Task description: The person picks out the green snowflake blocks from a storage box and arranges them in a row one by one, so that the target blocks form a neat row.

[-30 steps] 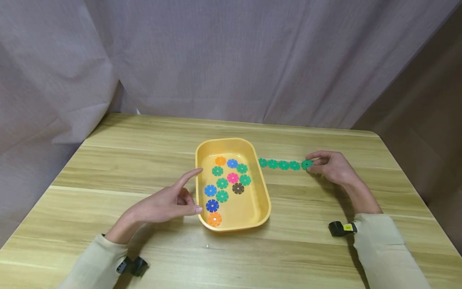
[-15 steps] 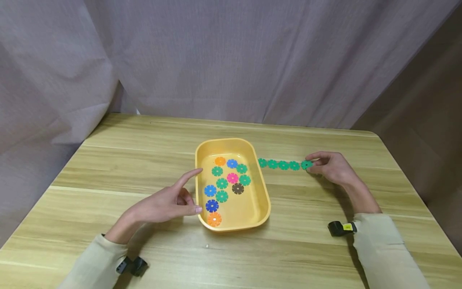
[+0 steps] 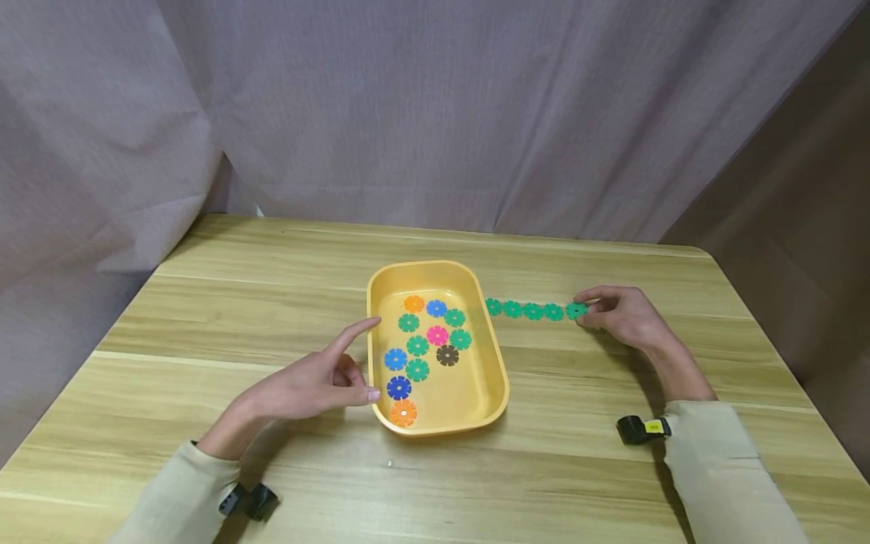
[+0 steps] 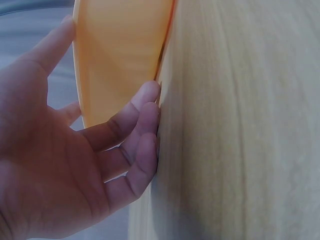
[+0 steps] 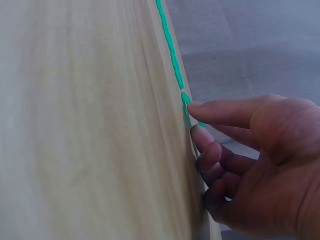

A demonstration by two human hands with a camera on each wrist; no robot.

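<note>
A yellow plastic tray [image 3: 442, 432] stands mid-table in the head view, with several notched plastic snowflake discs inside. My left hand [image 3: 299, 385] is at its left side, thumb and index finger spread apart and touching the rim. In the left wrist view, the other fingers [image 4: 145, 117] rest on the table against the tray's outer wall. Right of the tray runs a row of green snowflake discs [image 3: 533, 311], its left end partly hidden by the rim. At the row's right end my right hand [image 3: 628, 316] pinches a green snowflake disc [image 3: 575, 311] between thumb and fingers, low at the tabletop.
Inside the tray lie green discs [image 3: 418, 369], an orange disc [image 3: 403, 412], a pink disc [image 3: 438, 335] and a brown disc [image 3: 447, 355], among others. A grey curtain [image 3: 381, 113] hangs behind the wooden table [image 3: 544, 483]. A tiny pale speck [image 3: 390, 463] is near the tray's front.
The pinched green disc sits marginally lower and closer to the row than a second ago. The left hand and the tray stay in place.
</note>
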